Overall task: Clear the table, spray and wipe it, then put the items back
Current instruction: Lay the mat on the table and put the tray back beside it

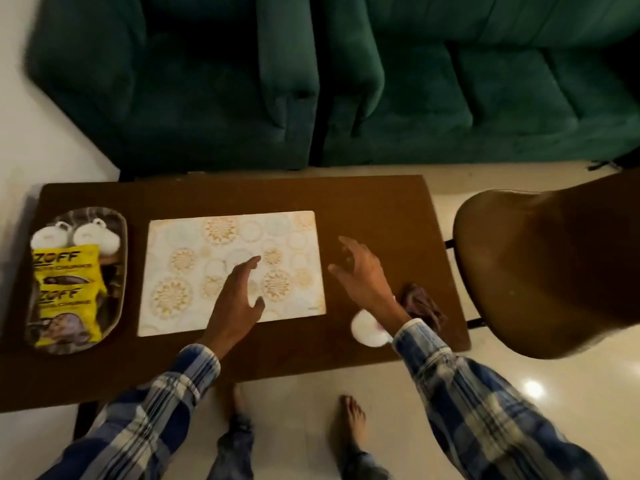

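Observation:
A white placemat [194, 265] with gold circle patterns lies flat on the middle of the dark brown table [374, 202]. My left hand [239, 299] hovers over the mat's near right part, fingers spread, holding nothing. My right hand [360, 271] is open just right of the mat, above the bare wood. At the left end an oval tray [119, 244] carries two white cups [74, 235] and yellow snack packets [67, 289]. A white spray bottle [367, 329] and a dark brown cloth [424, 306] sit by my right forearm.
A brown chair [547, 271] stands close against the table's right end. A green sofa [346, 81] runs along the far side. My bare feet [353, 420] are on the pale tiled floor at the near edge.

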`<act>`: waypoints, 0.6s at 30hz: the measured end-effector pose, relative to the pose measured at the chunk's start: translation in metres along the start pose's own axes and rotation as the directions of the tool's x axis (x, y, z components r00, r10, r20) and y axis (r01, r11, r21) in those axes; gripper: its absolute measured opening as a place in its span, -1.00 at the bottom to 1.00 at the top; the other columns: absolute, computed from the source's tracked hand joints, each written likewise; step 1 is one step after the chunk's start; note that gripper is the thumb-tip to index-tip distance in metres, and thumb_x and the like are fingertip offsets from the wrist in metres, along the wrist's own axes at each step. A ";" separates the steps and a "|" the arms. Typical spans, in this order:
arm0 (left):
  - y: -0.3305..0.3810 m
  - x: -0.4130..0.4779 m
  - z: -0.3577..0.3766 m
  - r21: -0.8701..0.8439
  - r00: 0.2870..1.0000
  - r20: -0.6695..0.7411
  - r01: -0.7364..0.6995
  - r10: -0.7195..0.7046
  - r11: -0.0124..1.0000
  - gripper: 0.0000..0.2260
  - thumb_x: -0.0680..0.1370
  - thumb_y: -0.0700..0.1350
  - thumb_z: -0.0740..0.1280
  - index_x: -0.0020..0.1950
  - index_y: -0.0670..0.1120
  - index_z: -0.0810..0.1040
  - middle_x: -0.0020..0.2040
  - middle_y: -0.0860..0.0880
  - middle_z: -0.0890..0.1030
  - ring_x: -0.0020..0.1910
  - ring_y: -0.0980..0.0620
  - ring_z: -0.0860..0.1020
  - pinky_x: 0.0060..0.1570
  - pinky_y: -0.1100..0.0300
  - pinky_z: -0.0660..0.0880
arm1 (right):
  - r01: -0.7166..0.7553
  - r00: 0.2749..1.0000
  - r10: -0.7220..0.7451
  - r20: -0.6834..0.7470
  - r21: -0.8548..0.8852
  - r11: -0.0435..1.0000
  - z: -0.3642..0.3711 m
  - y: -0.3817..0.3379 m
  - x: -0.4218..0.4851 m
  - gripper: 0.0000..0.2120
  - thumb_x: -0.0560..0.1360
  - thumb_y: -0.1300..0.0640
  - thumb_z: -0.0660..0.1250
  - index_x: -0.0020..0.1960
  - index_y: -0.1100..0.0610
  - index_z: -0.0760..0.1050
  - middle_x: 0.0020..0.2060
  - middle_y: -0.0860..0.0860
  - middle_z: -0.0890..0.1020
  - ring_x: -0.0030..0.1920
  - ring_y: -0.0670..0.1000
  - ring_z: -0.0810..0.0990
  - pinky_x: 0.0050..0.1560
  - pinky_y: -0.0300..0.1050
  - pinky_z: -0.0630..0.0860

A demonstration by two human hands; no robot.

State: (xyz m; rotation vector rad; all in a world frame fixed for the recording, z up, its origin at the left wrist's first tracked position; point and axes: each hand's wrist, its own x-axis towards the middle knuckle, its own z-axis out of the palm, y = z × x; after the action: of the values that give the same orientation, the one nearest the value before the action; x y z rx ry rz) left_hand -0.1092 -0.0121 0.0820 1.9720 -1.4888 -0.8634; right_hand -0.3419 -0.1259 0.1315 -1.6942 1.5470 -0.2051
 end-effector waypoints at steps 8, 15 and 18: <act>0.090 -0.028 0.148 -0.056 0.973 0.230 0.025 -0.012 0.998 -0.04 0.41 -0.12 0.57 0.60 0.16 0.01 0.59 0.05 0.18 0.55 0.02 0.20 0.47 0.03 0.28 | -0.112 0.994 0.112 -0.002 -0.021 0.994 -0.100 0.159 -0.038 -0.41 0.65 0.10 0.29 0.61 -0.05 0.15 0.56 0.03 0.26 0.54 0.12 0.27 0.41 0.02 0.36; 0.092 -0.014 0.229 -0.222 0.987 0.157 0.007 0.029 0.975 0.13 0.30 0.01 0.65 0.61 0.16 -0.08 0.61 0.09 0.11 0.56 0.09 0.18 0.44 0.00 0.29 | -0.147 0.979 0.172 0.113 -0.205 0.968 -0.056 0.263 -0.024 -0.29 0.60 0.07 0.33 0.63 -0.09 0.05 0.56 0.11 0.19 0.53 0.21 0.20 0.52 0.25 0.21; 0.094 -0.007 0.256 -0.224 0.992 0.059 -0.098 0.114 0.970 -0.01 0.37 0.13 0.57 0.61 0.06 0.02 0.59 0.09 0.17 0.50 0.10 0.31 0.34 0.08 0.48 | -0.151 0.974 0.195 0.119 -0.308 0.939 -0.034 0.285 -0.016 -0.23 0.56 0.09 0.35 0.63 -0.17 0.02 0.57 0.08 0.11 0.52 0.24 0.15 0.45 0.36 0.28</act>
State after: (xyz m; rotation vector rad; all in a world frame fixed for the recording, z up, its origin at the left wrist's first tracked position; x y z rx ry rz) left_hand -0.3618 -0.0367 -0.0177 1.7010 -1.4552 -1.0152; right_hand -0.5821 -0.1032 -0.0244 -1.7416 1.6662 0.2530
